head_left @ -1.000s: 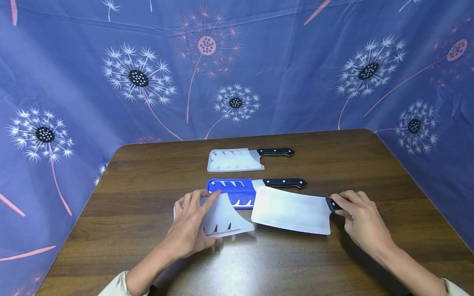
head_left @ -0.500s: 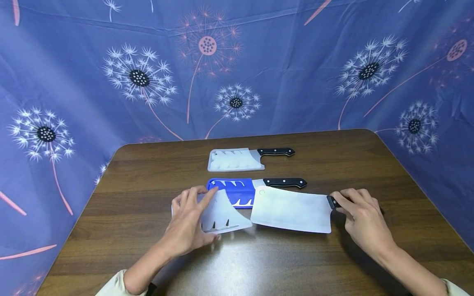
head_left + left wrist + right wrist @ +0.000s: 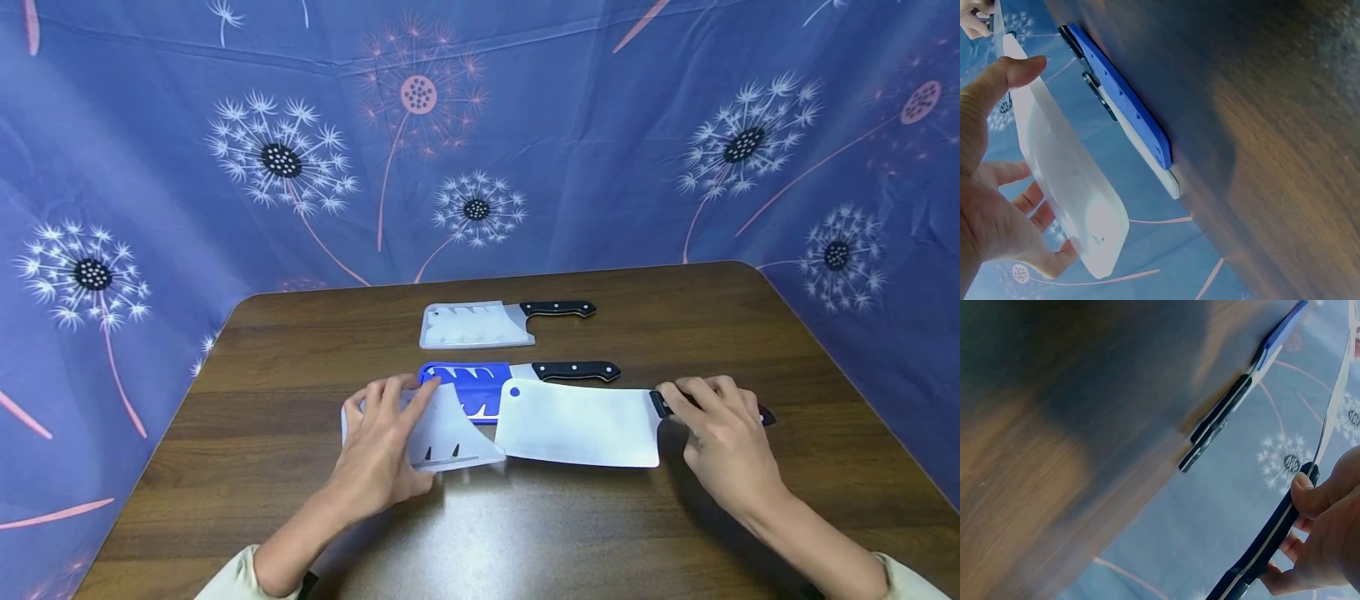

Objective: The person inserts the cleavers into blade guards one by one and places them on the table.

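My left hand (image 3: 382, 442) grips a white translucent knife sheath (image 3: 450, 429) between thumb and fingers, its mouth facing right. In the left wrist view the sheath (image 3: 1072, 162) is raised off the table. My right hand (image 3: 723, 433) pinches the black handle (image 3: 1260, 544) of a large cleaver (image 3: 577, 423) near the blade. The bare blade points left, with a hole in its far upper corner. Its front end lies right at the sheath's lower mouth corner in the head view. Both things overlap a blue-sheathed knife (image 3: 480, 379) lying behind them.
On the brown wooden table (image 3: 300, 358), farther back, lies a smaller cleaver in a white sheath (image 3: 476, 325), its black handle to the right. The blue-sheathed knife's handle (image 3: 577, 371) also points right. A blue dandelion-print cloth (image 3: 600, 125) hangs behind the table.
My right hand has moved the cleaver a little left, closer to the sheath, and the blade has levelled slightly. My left hand with the sheath has shifted slightly left and up.
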Demonstrator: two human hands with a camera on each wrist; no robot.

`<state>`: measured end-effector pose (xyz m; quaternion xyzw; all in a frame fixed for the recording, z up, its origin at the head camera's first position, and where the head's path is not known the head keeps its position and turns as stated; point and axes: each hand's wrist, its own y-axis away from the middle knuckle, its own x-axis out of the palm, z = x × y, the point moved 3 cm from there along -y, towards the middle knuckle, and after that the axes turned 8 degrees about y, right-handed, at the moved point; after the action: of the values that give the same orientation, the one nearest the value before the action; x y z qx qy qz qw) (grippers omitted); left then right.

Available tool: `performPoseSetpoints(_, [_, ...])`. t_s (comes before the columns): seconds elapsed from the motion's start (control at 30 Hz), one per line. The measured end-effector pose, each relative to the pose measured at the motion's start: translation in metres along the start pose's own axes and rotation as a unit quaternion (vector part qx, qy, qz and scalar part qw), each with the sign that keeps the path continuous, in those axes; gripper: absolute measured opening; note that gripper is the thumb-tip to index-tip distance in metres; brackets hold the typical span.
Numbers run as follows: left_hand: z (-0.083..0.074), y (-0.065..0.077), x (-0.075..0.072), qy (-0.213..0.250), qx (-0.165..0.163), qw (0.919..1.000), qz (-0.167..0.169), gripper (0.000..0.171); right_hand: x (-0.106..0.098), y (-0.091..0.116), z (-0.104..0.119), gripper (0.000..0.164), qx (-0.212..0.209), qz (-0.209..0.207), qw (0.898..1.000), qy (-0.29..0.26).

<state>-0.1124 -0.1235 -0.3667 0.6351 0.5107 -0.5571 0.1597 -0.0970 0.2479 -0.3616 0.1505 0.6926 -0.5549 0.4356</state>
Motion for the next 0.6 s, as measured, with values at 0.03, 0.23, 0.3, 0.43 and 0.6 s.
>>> performPoseSetpoints(0.03, [0.0,0.0,0.0,-0.003,0.002,1.0,0.0,0.111,0.0,0.0,0.002,0.065,-0.003,0.0,1.0,0.0])
performPoseSetpoints(0.23, [-0.005,-0.003,0.003,-0.02,0.017,0.9996,0.006,0.108,0.005,-0.004,0.014,0.063,-0.031,-0.02,0.999,0.002])
performPoseSetpoints(0.3, [-0.007,-0.004,0.004,-0.027,0.023,0.9994,0.006,0.107,0.006,-0.006,0.018,0.061,-0.041,-0.027,0.999,0.003])
performPoseSetpoints(0.43, [-0.01,-0.005,0.006,-0.034,0.033,0.9989,0.002,0.105,0.008,-0.009,0.026,0.059,-0.054,-0.031,0.998,0.004])
performPoseSetpoints(0.6, [-0.012,-0.007,0.006,-0.041,0.04,0.9983,-0.01,0.103,0.01,-0.014,0.034,0.059,-0.06,-0.034,0.998,0.007])
